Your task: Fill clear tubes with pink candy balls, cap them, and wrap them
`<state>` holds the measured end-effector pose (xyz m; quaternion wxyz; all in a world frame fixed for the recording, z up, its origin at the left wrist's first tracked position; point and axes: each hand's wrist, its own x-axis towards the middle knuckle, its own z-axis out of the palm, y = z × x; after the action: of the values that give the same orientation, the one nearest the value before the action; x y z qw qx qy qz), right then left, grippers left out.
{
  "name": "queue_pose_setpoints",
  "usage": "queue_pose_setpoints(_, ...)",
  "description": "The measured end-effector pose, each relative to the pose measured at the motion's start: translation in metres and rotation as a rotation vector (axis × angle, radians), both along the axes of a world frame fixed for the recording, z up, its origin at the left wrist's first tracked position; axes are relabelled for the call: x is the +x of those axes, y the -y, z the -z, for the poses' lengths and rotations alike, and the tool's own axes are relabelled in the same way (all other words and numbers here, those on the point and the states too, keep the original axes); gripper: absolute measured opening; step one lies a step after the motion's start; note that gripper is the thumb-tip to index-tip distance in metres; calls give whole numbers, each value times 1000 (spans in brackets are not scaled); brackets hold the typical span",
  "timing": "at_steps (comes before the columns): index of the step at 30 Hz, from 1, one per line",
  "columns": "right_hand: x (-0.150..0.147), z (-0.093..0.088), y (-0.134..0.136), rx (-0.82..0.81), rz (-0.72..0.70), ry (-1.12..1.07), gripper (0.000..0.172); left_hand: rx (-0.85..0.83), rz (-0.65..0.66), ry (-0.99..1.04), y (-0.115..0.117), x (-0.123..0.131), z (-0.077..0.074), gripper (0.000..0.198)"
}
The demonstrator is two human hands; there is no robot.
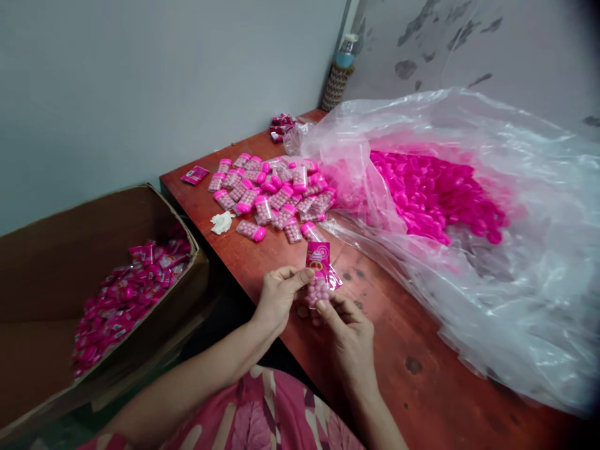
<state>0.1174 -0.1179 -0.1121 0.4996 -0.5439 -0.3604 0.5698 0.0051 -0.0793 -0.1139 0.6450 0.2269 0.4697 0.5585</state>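
Note:
Close above the table edge, my two hands hold one small clear candy bottle (319, 291) filled with round pink candies. A printed magenta sleeve (319, 255) covers its upper end. My left hand (277, 299) pinches the sleeve and bottle from the left, thumb on the front. From the lower right, my right hand (350, 331) grips the bottle's bottom end between thumb and fingers. Another shiny wrapper piece (334, 279) shows just behind the bottle, partly hidden. Beyond my hands lies a heap of similar candy bottles (282, 197) with pink caps and no sleeves.
A large clear plastic bag (515, 300) of loose pink caps (431, 187) spreads over the right of the red table (403, 400). A cardboard box (197, 275) with sleeved packs stands left. White scrap (222, 222), a flat sleeve (195, 175) and a bottle (345, 53) are farther off.

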Motion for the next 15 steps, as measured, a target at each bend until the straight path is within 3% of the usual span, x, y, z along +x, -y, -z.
queue_pose_setpoints(6,6,12,1,-2,71,21,20,32,-15,-187,9,1,10,24)
queue_pose_setpoints(12,14,19,-3,-75,19,-245,14,72,97,21,11,-3,2,21)
queue_pose_setpoints(15,14,19,-3,-68,29,-233,14,32,113,-74,8,-4,2,21)
